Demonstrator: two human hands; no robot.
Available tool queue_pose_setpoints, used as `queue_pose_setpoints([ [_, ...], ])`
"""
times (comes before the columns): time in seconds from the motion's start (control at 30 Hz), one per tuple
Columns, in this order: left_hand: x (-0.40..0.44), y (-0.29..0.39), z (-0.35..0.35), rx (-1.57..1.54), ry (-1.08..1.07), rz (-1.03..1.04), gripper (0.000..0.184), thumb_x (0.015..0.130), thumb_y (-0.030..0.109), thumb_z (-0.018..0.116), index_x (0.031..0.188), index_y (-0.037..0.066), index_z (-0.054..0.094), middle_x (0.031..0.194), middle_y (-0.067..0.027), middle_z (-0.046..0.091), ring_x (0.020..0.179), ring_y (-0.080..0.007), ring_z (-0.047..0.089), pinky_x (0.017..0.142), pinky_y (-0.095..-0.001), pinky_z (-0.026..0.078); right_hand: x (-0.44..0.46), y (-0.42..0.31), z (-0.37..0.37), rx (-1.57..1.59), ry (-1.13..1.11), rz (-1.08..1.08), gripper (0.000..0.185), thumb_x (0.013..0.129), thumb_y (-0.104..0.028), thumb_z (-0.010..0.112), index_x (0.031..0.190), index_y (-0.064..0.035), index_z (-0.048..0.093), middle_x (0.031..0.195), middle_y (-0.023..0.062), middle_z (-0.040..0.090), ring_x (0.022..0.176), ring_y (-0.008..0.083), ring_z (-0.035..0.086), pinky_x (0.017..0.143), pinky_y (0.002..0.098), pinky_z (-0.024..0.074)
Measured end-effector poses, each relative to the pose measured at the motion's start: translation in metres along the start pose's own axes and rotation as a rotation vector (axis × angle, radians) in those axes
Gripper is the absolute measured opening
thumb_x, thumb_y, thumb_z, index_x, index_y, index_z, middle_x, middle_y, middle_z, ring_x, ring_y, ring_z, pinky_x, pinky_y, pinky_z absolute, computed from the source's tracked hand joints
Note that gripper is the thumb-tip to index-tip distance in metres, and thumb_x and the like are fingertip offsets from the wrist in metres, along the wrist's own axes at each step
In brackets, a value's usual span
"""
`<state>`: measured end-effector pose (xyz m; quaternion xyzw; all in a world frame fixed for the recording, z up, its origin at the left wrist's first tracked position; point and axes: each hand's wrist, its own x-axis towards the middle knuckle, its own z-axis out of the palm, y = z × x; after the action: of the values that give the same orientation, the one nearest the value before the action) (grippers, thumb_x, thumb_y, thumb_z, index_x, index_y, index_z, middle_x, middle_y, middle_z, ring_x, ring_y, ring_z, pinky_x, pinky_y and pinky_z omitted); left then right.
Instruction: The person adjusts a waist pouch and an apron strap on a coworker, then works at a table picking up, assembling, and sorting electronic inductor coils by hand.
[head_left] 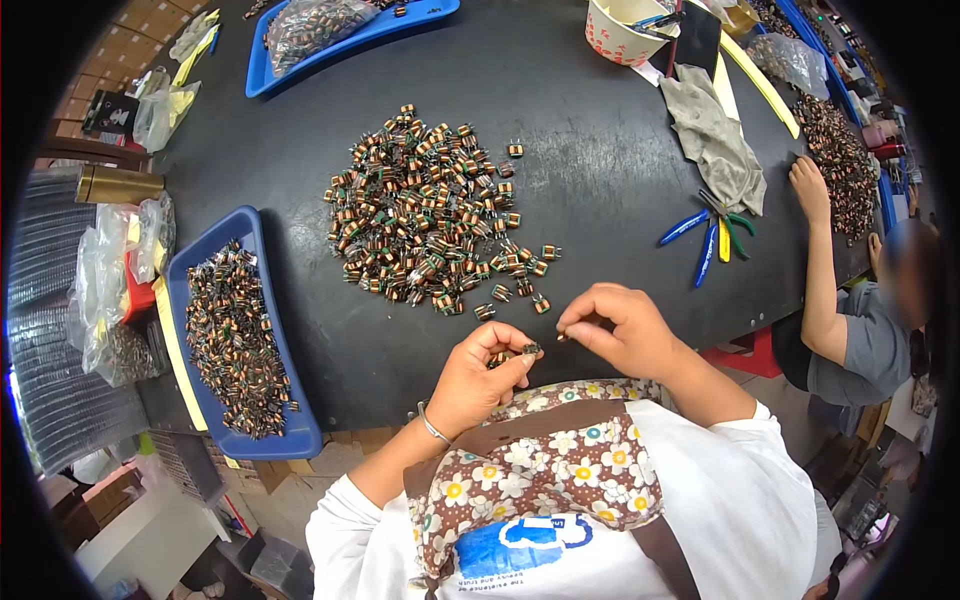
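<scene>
My left hand (478,378) is closed near the front edge of the table, with a small copper-wound coil (531,349) between thumb and forefinger. More coils seem to sit inside its curled fingers, mostly hidden. Just to the right, my right hand (625,328) is pinched, thumb against forefinger. A tiny bit shows at its fingertips, too small to name. The two hands are close but apart. Beyond them lies a large heap of coils (420,210) with copper windings, green parts and metal pins, several scattered at its near right side.
A blue tray (312,440) full of coils stands at left; another blue tray (350,38) with a bagged batch is at the back. Pliers (708,232), a grey cloth (715,140) and a patterned paper tub (622,35) lie right. A co-worker's hand (810,190) is beside another heap.
</scene>
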<state>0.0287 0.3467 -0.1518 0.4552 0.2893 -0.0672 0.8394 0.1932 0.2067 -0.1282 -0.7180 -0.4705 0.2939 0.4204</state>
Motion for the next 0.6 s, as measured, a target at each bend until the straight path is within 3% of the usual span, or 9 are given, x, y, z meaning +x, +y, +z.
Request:
queue_pose_setpoints([
  [0.07, 0.000, 0.000, 0.001, 0.060, 0.009, -0.002, 0.011, 0.085, 0.003, 0.058, 0.094, 0.004, 0.052, 0.090, -0.0074, 0.062, 0.063, -0.0049, 0.053, 0.046, -0.0161, 0.042, 0.000, -0.006, 0.008, 0.145, -0.005, 0.056, 0.007, 0.078, -0.002, 0.063, 0.085, -0.0031, 0.062, 0.079, 0.0062, 0.063, 0.069, 0.0153, 0.060, 0.060, 0.0263, 0.0476],
  [0.27, -0.003, 0.005, 0.010, 0.175, 0.067, 0.055, 0.014, 0.082, 0.003, 0.062, 0.094, 0.002, 0.054, 0.081, 0.0000, 0.058, 0.063, -0.0026, 0.052, 0.055, -0.0164, 0.043, 0.006, -0.014, 0.028, 0.119, 0.007, 0.016, 0.010, 0.074, -0.001, 0.066, 0.083, -0.0022, 0.060, 0.079, 0.0071, 0.060, 0.068, 0.0155, 0.058, 0.059, 0.0264, 0.0464],
  [0.33, -0.002, 0.001, 0.006, 0.171, 0.058, 0.057, 0.015, 0.083, 0.004, 0.061, 0.095, 0.003, 0.053, 0.084, -0.0038, 0.060, 0.062, -0.0035, 0.053, 0.050, -0.0161, 0.042, 0.010, -0.011, 0.025, 0.092, 0.054, 0.005, 0.009, 0.074, -0.002, 0.066, 0.082, -0.0023, 0.061, 0.080, 0.0078, 0.060, 0.067, 0.0170, 0.058, 0.058, 0.0258, 0.0460],
  [0.47, -0.002, -0.001, 0.002, 0.144, 0.041, 0.079, 0.014, 0.085, 0.006, 0.059, 0.096, 0.005, 0.051, 0.087, -0.0081, 0.063, 0.062, -0.0048, 0.054, 0.045, -0.0158, 0.042, 0.023, 0.012, 0.024, -0.385, 0.200, -0.153, 0.014, 0.072, -0.003, 0.068, 0.084, -0.0034, 0.060, 0.076, 0.0080, 0.057, 0.065, 0.0193, 0.058, 0.057, 0.0284, 0.0462],
  [0.6, -0.003, 0.000, 0.001, 0.099, 0.048, 0.043, 0.014, 0.085, 0.006, 0.059, 0.096, 0.005, 0.051, 0.087, -0.0085, 0.063, 0.062, -0.0051, 0.054, 0.045, -0.0158, 0.042, 0.022, 0.009, 0.023, -0.313, 0.088, -0.137, 0.016, 0.071, -0.003, 0.068, 0.084, -0.0048, 0.059, 0.073, 0.0075, 0.056, 0.064, 0.0191, 0.058, 0.057, 0.0284, 0.0461],
])
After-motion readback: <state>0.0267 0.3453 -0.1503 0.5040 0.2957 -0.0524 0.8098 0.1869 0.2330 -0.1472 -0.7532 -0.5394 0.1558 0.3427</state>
